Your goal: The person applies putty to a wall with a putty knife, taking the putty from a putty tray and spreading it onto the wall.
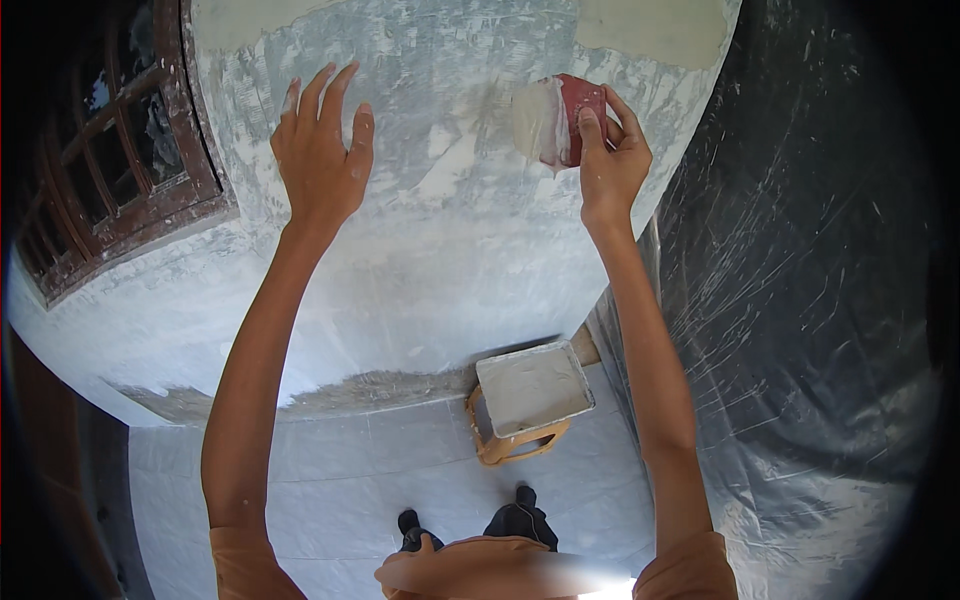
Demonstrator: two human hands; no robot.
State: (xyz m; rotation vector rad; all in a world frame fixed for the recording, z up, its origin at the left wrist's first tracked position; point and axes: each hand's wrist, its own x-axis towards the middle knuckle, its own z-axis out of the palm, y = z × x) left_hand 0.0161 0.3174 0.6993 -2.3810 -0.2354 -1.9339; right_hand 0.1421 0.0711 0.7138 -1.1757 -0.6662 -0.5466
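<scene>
Raised before a patchy grey-white wall point(390, 270), my right hand point(615, 160) grips a flat red putty scraper point(585, 105) between thumb and fingers. White putty point(545, 120) coats the scraper's left side, and its edge is at the wall near a pale smear. To the left, my left hand point(325, 145) is open with its fingers spread, holding nothing. Its fingertips are close to the wall; I cannot tell whether they touch. Whitish specks show on its fingers. Below stands a rectangular tray point(583, 405) filled with smooth pale putty.
An orange-yellow plastic stool point(495, 450) supports the tray close to the wall's foot. A brown wooden window frame point(140, 215) with dark panes is at the left. Black, white-splattered sheeting point(780, 280) hangs at the right. Pale sheeting point(380, 460) covers the floor.
</scene>
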